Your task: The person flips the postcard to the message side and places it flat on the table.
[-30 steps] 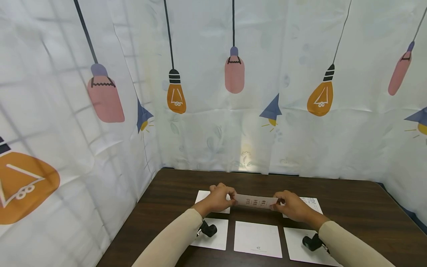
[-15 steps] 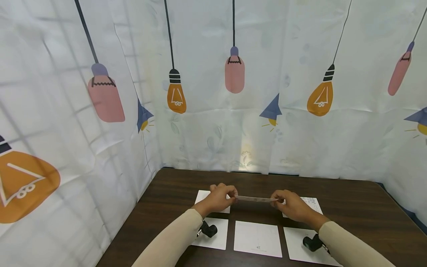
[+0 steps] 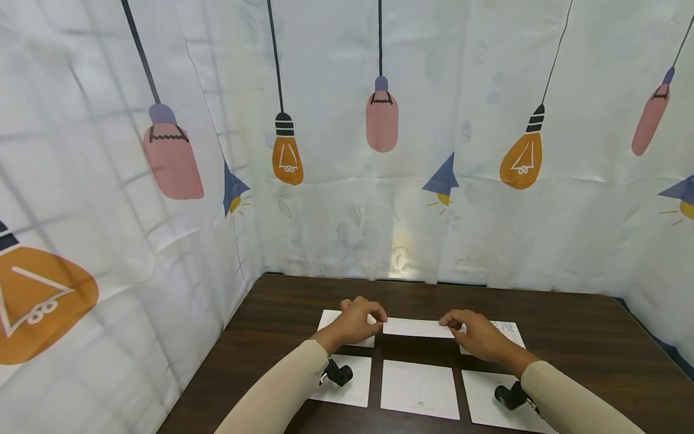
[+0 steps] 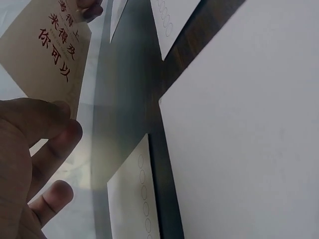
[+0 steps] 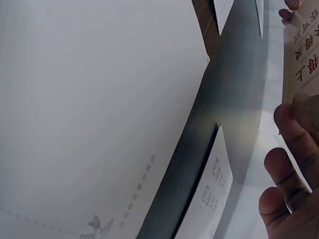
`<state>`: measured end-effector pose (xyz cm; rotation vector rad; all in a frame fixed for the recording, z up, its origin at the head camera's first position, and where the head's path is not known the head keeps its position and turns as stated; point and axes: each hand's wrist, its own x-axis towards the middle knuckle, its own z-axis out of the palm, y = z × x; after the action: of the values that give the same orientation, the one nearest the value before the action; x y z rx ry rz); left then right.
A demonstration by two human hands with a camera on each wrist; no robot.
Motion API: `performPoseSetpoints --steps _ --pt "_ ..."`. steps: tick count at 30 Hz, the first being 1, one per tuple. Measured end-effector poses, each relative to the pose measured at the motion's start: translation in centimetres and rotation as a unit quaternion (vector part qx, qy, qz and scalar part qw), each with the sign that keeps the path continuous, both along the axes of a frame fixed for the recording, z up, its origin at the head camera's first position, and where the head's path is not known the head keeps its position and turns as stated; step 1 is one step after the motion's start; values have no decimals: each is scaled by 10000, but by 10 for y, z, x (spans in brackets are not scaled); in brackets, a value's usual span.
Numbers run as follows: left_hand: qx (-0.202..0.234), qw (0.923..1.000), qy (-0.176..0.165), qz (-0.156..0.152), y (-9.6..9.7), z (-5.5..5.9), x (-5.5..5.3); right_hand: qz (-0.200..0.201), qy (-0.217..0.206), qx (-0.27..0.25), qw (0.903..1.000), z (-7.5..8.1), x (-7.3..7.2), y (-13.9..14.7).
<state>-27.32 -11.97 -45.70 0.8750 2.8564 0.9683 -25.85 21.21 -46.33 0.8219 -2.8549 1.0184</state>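
Note:
Both hands hold a postcard (image 3: 417, 327) raised over the table, one at each short end. My left hand (image 3: 355, 323) pinches its left end between thumb and fingers, while my right hand (image 3: 473, 334) pinches the right end. Its pale side faces up toward the head view. On the other side, red Chinese characters show in the left wrist view, where the postcard (image 4: 25, 59) slants beyond the left thumb (image 4: 35, 117). In the right wrist view the same printed postcard (image 5: 294, 64) sits above the right fingers (image 5: 294, 134).
White cards lie in rows on the dark wooden table (image 3: 303, 292): a back left card (image 3: 328, 317), back right card (image 3: 509, 331), front left card (image 3: 355, 392), front middle card (image 3: 420, 386) and front right card (image 3: 482, 410). A white curtain (image 3: 336, 241) with printed lamps hangs behind.
The postcard has turned over between the hands: printed side showing first, then nearly edge-on, now its pale side. The hands have stayed in almost the same place.

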Motion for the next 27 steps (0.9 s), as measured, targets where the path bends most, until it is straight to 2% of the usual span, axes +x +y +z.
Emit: performPoseSetpoints --steps 4,8,11,18,27 --pt "9 10000 -9 -35 0 0 0 -20 13 36 10000 0 0 0" --pt "40 9998 -178 -68 0 0 1 -3 -32 14 10000 -1 -1 2" --pt "33 9995 -286 -88 0 0 1 -3 -198 -45 9998 -2 -2 4" --pt "-126 9993 -229 -263 1 1 2 163 -612 -170 9978 -1 -3 6" --pt "-522 9981 -227 -245 2 -1 2 234 -459 159 9985 -2 -3 5"
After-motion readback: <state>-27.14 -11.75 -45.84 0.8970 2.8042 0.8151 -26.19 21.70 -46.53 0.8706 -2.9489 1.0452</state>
